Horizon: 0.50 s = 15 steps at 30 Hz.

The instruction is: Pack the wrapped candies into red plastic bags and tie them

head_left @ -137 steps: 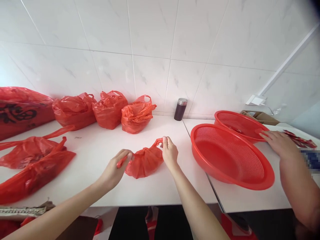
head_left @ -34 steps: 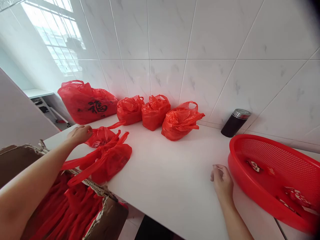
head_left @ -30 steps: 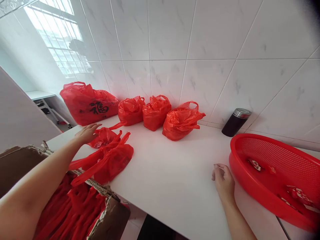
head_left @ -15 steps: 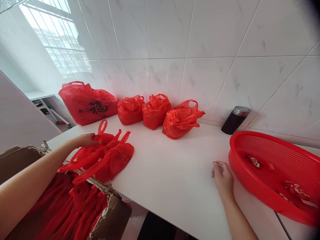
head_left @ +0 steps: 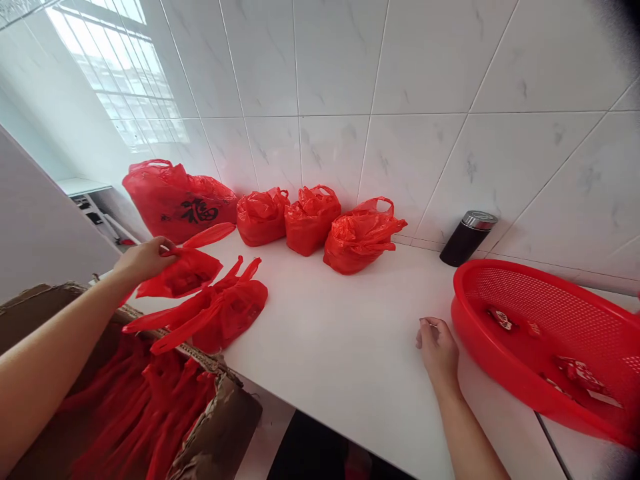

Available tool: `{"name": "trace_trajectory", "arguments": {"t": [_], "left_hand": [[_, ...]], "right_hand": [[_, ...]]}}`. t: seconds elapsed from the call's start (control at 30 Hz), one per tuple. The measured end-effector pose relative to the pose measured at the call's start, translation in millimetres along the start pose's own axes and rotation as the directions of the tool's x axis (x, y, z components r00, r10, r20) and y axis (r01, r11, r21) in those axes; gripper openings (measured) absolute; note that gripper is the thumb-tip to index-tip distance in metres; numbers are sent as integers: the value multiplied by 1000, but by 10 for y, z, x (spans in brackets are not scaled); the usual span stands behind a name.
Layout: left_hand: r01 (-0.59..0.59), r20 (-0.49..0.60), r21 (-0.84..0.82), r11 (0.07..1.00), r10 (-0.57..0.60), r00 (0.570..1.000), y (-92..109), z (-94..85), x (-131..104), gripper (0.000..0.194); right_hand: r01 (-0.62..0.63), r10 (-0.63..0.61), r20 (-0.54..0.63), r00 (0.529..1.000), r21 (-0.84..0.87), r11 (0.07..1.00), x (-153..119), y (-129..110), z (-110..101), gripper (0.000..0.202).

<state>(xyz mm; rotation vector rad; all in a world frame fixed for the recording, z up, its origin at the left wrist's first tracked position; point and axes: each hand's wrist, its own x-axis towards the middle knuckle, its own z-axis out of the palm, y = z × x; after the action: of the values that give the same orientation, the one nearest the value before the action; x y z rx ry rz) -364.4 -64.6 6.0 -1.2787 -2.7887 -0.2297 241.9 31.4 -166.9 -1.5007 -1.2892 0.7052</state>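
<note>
The left hand (head_left: 145,257) pinches the top of a small filled red plastic bag (head_left: 181,277) and holds it at the left end of the white countertop (head_left: 340,333), its body sagging to the right of the fingers and 1 long handle loop trailing up toward the wall. Whether the bag's underside touches the counter cannot be told. Just beside it, nearer the counter's front edge, lies a second small red bag with long flat handles (head_left: 220,313) — the handles stretch left over the rim of an open brown cardboard box (head_left: 220,417), which stands below the counter and is packed with loose red plastic bags (head_left: 125,413).

The right hand (head_left: 439,350) rests on the countertop with the fingers loosely curled and nothing in them, close to the rim of a large round red plastic colander basket (head_left: 505,380). A few red-wrapped sweets (head_left: 575,370) lie inside the basket.

Along the tiled wall stand 3 knotted red plastic bags in a row (head_left: 313,220), touching one another, with a larger red bag printed with a black character (head_left: 175,200) to their left. A dark cylindrical flask with a silver lid (head_left: 467,238) stands against the wall between the bags and the basket.
</note>
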Motion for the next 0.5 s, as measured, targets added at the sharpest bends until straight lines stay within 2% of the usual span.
{"name": "trace_trajectory", "arguments": {"t": [0.07, 0.13, 0.23, 0.4, 0.5], "left_hand": [[-40, 47, 12, 999, 39, 998, -2, 32, -30, 45], [-76, 143, 1, 997, 75, 987, 19, 122, -102, 44], [-109, 296, -21, 994, 111, 949, 57, 224, -200, 44], [-118, 351, 50, 992, 93, 932, 131, 272, -260, 51], [-135, 402, 71, 988, 96, 911, 224, 403, -306, 41]], "right_hand": [[3, -3, -3, 1000, 0, 1000, 7, 14, 3, 33], [-3, 3, -3, 1000, 3, 1000, 14, 27, 3, 34], [-25, 25, 8, 1000, 13, 1000, 14, 30, 1, 34], [-35, 35, 20, 999, 8, 999, 8, 18, 1, 32], [-24, 23, 18, 1000, 15, 1000, 15, 36, 5, 31]]}}
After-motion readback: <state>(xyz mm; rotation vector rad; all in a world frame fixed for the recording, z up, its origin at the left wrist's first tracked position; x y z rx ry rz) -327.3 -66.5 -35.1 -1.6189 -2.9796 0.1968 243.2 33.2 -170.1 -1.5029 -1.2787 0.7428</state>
